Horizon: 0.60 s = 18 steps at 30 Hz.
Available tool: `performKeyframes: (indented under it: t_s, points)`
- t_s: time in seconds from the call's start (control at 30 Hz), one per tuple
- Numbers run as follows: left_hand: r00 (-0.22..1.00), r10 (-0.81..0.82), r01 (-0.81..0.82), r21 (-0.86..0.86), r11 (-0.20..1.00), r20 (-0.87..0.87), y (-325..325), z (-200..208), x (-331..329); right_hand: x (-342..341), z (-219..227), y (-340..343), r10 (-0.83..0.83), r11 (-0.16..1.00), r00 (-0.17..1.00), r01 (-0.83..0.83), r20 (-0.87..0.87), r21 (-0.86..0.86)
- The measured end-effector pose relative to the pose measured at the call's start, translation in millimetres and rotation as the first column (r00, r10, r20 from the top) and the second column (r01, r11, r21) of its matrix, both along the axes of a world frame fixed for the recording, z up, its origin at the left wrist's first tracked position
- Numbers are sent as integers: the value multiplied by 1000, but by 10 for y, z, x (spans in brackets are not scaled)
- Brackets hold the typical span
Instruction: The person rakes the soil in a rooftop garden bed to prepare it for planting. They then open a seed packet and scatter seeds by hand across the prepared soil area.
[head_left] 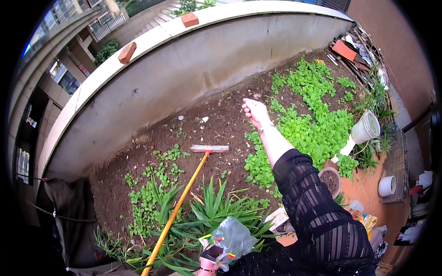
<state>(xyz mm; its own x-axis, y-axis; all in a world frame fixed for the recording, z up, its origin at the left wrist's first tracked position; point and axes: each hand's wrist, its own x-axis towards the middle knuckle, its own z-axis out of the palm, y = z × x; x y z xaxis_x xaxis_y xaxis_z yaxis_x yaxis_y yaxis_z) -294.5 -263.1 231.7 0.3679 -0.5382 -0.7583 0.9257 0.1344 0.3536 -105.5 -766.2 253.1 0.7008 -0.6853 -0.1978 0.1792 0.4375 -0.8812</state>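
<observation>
My right arm in a black sheer sleeve reaches out over the dark soil (221, 108). At its end my right hand (256, 112) is closed, fingers curled in, and whatever it may hold is hidden. Low in the view, my left hand (208, 263) grips a clear plastic bag (235, 237) with coloured printing. A small dark, flat piece (212, 253) shows at the same hand; what it is I cannot tell. Left of the hands, a long-handled brush (180, 201) with an orange-yellow pole lies across the bed, its pale toothed head on the soil.
Leafy green plants (317, 124) fill the bed's right side, with smaller seedlings (152, 195) at left. Spiky-leaved plants (214, 202) grow close by. A curved wall (184, 69) bounds the far side, bearing two bricks (189, 19). White buckets (366, 128) and tiles lie right.
</observation>
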Motion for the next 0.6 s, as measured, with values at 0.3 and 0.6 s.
performKeyframes:
  t_s: [0.3, 0.6]
  points:
    - [994, 75, -84, -113, 990, -79, -82, 50, -11, -1511, -1274, 1473, 410, 858, 842, -226, -351, 461]
    - [996, 65, -68, -65, 996, -59, 14, 27, -47, -1290, -1276, 884, 330, 832, 915, -166, -231, 530]
